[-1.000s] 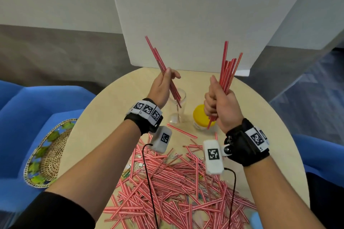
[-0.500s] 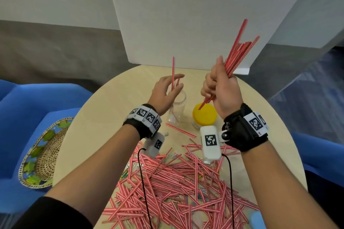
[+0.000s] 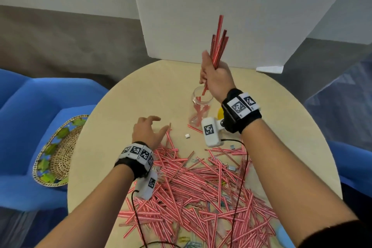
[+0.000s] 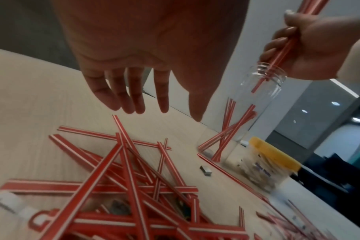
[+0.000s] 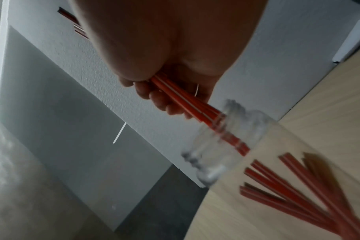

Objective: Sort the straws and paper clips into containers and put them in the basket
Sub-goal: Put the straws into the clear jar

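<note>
The head camera looked steeply down over both forearms at the round desk (image 3: 141, 94). The left wrist camera sat low, close under the palm, facing across the desk toward the clear jar (image 4: 263, 91). The right wrist camera looked along the grip, near the jar's mouth (image 5: 222, 142). All three views shared that jar and the bundle of straws (image 3: 218, 46) entering it.

Office lounge: blue sofa (image 3: 30, 106), ceiling lights (image 4: 335, 103).
</note>
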### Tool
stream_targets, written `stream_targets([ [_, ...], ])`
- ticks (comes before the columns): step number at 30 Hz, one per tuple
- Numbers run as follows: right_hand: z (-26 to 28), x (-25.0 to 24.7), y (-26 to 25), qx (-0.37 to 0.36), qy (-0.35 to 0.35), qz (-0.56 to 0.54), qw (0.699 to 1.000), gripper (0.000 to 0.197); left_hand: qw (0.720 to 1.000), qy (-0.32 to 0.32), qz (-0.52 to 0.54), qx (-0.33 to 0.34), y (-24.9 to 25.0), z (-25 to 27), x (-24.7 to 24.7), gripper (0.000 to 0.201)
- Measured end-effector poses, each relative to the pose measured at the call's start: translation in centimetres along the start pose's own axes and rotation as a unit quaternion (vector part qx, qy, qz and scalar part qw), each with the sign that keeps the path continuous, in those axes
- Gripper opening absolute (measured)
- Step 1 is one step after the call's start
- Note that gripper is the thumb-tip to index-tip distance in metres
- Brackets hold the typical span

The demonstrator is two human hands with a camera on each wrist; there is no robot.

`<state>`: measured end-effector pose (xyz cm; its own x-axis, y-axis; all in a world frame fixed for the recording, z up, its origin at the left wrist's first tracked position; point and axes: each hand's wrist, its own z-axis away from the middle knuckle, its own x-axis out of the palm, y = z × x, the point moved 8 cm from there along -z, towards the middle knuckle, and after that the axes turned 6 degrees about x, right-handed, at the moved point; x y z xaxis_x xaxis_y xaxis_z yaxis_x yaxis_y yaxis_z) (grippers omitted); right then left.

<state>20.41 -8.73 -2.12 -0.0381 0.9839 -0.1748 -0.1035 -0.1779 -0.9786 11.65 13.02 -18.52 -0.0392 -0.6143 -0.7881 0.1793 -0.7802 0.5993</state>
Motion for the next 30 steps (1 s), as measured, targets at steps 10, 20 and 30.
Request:
stream_targets([
  [10, -0.6, 0.0, 3.2, -0.049, 0.046, 0.202, 0.977, 0.036, 0.954, -0.238, -0.158, 0.091, 2.7, 4.5, 4.0, 0.064],
  [20, 3.2, -4.3, 2.7, -0.081, 0.106, 0.161, 0.978, 0.017, 0.845, -0.327, -0.315, 0.282, 6.1, 10.5, 9.8, 0.12],
  [30, 15.1, -3.7, 19.1, 0.214, -0.197, 0.434, 0.853, 0.026, 0.866, -0.27, -0.264, 0.327, 7.8, 12.1, 10.1, 0.042],
])
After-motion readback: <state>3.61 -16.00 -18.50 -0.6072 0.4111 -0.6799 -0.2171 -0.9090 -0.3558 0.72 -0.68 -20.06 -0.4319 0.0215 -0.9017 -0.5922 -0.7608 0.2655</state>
